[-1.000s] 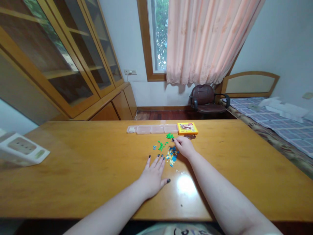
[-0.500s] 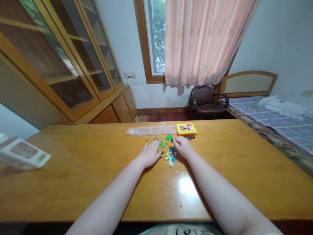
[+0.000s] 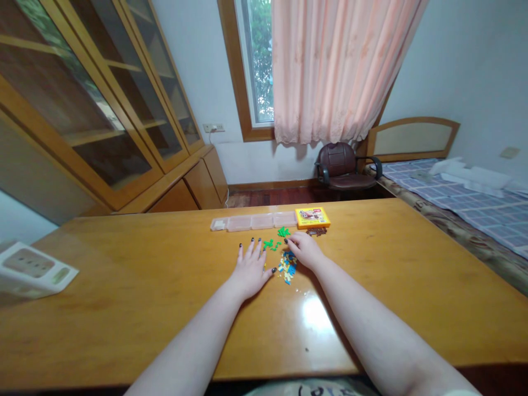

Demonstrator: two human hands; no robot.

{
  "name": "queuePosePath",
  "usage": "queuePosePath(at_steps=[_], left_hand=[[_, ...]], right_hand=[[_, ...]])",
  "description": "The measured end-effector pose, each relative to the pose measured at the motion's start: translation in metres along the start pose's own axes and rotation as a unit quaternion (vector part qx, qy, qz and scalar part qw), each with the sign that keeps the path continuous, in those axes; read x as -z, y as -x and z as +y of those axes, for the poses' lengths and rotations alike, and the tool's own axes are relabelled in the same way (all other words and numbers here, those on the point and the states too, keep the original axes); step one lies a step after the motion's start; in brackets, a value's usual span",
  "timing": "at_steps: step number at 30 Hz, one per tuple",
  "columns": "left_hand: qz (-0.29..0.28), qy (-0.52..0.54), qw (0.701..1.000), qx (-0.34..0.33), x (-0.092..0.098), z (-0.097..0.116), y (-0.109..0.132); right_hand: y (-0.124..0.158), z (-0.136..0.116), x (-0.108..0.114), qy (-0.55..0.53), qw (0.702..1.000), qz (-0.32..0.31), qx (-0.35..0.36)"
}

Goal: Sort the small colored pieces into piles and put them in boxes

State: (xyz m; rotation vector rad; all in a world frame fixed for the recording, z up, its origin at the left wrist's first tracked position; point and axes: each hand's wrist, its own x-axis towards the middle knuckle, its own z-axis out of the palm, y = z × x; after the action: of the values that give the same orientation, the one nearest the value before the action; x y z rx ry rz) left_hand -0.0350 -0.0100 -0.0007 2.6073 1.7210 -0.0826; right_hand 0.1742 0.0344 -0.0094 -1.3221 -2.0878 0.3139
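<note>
My left hand [image 3: 249,270] lies flat on the table with its fingers spread, palm down. A yellow bit shows by its fingers, and whatever is under the palm is hidden. Just beyond its fingertips is a loose group of small green pieces [image 3: 269,244]. My right hand [image 3: 305,250] rests to the right with fingers curled together; what they hold, if anything, is too small to make out. A tighter heap of green pieces [image 3: 283,232] lies just past those fingertips. Between the hands sits a mixed pile of blue, yellow and cream pieces [image 3: 287,268].
Behind the pieces stand a clear compartment tray [image 3: 262,221] and a yellow box [image 3: 312,218]. Brown pieces [image 3: 317,232] lie in front of the box. A white carton [image 3: 35,269] stands at the table's [image 3: 157,297] left side. Clear bits lie near the pile.
My left hand has drawn back slightly toward me and its fingers have spread, uncovering more green pieces. The right hand stays by the pile, shifted slightly. The camera view has turned a little.
</note>
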Motion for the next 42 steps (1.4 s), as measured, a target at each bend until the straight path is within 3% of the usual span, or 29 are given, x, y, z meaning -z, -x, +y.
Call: queuePosePath(at_steps=[6,12,18,22,27,30,34,37,42], left_hand=[[-0.015,0.001,1.000,0.007,-0.011,0.010,-0.016],[-0.077,0.023,0.997,0.007,-0.002,0.017,-0.044],[-0.109,0.044,0.993,-0.017,0.005,0.028,-0.066],[-0.075,0.077,0.994,-0.015,0.009,0.020,-0.070],[-0.038,0.052,0.998,0.028,0.011,0.002,-0.051],[-0.073,0.051,0.996,-0.024,0.006,0.002,-0.036],[-0.111,0.057,0.990,-0.067,-0.002,0.012,-0.032],[-0.075,0.059,0.994,-0.062,-0.005,0.014,-0.039],[-0.019,0.070,0.996,-0.060,-0.002,0.005,-0.050]], right_hand=[[0.000,-0.002,0.000,0.014,1.000,0.006,0.009],[0.000,0.000,0.003,0.022,1.000,0.009,0.015],[0.001,0.007,0.004,0.004,0.999,0.036,-0.022],[0.000,0.011,0.002,-0.012,0.998,0.045,-0.046],[0.001,0.009,0.004,-0.013,0.996,0.044,-0.078],[0.003,0.004,0.008,-0.015,0.999,0.018,-0.046],[0.003,-0.003,0.013,-0.013,0.994,-0.074,0.079],[0.002,-0.004,0.013,-0.015,0.984,-0.118,0.134],[0.003,-0.004,0.009,-0.023,0.983,-0.122,0.137]])
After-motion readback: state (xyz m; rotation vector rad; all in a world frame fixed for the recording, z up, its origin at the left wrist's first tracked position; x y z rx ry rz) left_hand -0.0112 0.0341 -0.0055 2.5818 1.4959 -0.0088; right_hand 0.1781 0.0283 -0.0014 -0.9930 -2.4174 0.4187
